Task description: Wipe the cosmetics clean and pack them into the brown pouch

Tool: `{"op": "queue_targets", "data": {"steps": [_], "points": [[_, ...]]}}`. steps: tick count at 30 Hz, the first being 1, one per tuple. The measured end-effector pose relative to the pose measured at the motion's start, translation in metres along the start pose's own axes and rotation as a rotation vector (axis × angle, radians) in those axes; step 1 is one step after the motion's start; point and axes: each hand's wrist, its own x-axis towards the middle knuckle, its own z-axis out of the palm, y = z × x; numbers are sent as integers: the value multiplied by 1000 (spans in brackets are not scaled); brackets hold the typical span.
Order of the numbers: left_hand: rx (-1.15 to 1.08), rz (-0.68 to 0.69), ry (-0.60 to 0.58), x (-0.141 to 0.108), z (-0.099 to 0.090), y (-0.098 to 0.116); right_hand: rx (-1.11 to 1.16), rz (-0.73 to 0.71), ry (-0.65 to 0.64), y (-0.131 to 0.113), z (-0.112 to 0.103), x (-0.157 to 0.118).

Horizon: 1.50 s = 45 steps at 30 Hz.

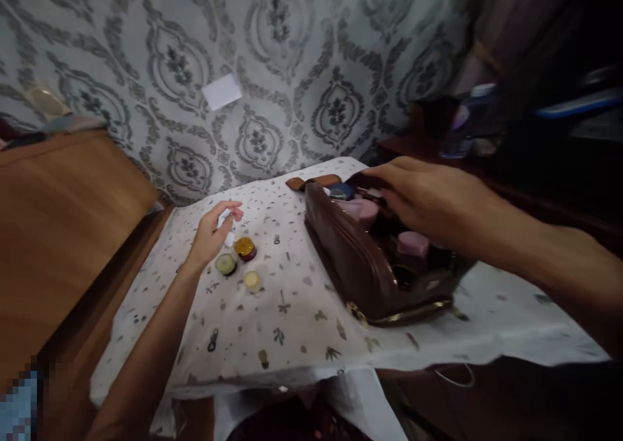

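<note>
Left hand (213, 232): fingers curved toward the thumb, a small white item (224, 217) showing between them; I cannot tell whether this grip pinches it or merely surrounds it. Right hand (423, 191): back upward, fingers angled toward the mouth of a brown bag (343, 253); the fingertips are lost in shadow, so I cannot tell how far open that grip is or what it touches. Left forearm: slanting up from the lower left. Right forearm: entering from my right, level with the bag.

Brown bag: one, on the right part of the surface (233, 344), open upward; long axis slanting from far left to near right, zip end facing the near edge. Contents I can list: pink round container (413, 244), larger pink item (364, 213), blue round item (341, 191).

Jars, three, grouped just beside the left hand: gold-topped jar (244, 247), green jar (226, 264), cream jar (252, 281).

Beyond: brown case (325, 181) behind the bag; white card (222, 91) against patterned wall (292, 71).
</note>
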Motion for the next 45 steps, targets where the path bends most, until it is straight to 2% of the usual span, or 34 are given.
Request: {"op": "queue_targets", "data": {"steps": [2,4,6,9,11,14,18,23,31,37,39,42,45], "points": [[72,-92,35,-16,-13,-32,47,-48,159,-27,-16,-10],[149,-144,53,-32,-18,-57,229,-182,293,-60,-21,-22],[198,-150,45,-45,-16,-72,451,-262,295,-93,-11,-32],[238,-119,0,-58,-2,-77,728,-245,86,-133,29,-38],[260,-99,-31,-62,9,-75,804,-150,-104,-151,65,-35],[285,-77,-46,-64,21,-72,820,69,-362,-168,115,-17],[290,-61,-35,-70,27,-72,801,148,-423,-182,163,15],[262,-35,-3,-79,30,-77,796,186,-433,-197,196,32],[242,12,123,-83,40,-95,794,275,-370,-205,223,28],[216,7,221,-79,34,-81,838,287,-344,-199,224,23],[198,62,168,-77,40,-73,829,301,-339,-197,221,17],[192,206,-61,-72,54,-65,790,336,-346,-193,215,6],[228,232,-235,-66,66,-64,760,359,-340,-191,212,0]]}}
